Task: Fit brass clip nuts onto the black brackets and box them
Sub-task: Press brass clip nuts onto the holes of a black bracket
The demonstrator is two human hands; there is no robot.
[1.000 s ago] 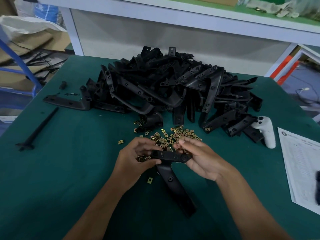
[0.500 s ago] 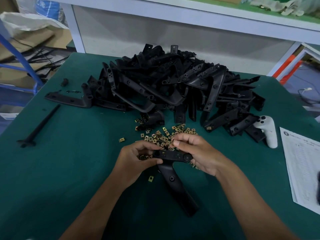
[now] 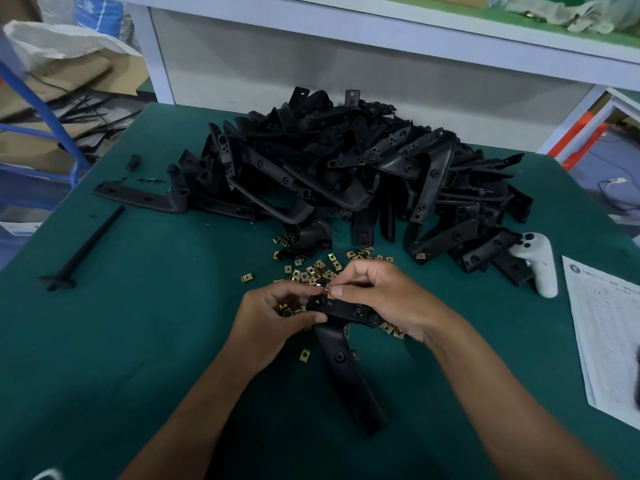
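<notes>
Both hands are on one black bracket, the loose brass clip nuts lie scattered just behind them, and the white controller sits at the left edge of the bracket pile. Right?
Not quite. In the head view the white controller sits at the right edge of the bracket pile, not the left. The rest holds.

Right hand (image 3: 377,299): 1.0 s ago its fingertips pinched at the far edge of the black bracket (image 3: 343,341) near the right end of the short arm. Now the hand sits further toward the left hand (image 3: 277,317), thumb and forefinger pinching a brass clip nut (image 3: 330,292) against the bracket's top edge, close to the left-hand end. Gap between the two hands narrower than before. Left thumb now lies across the bracket's near left corner.
</notes>
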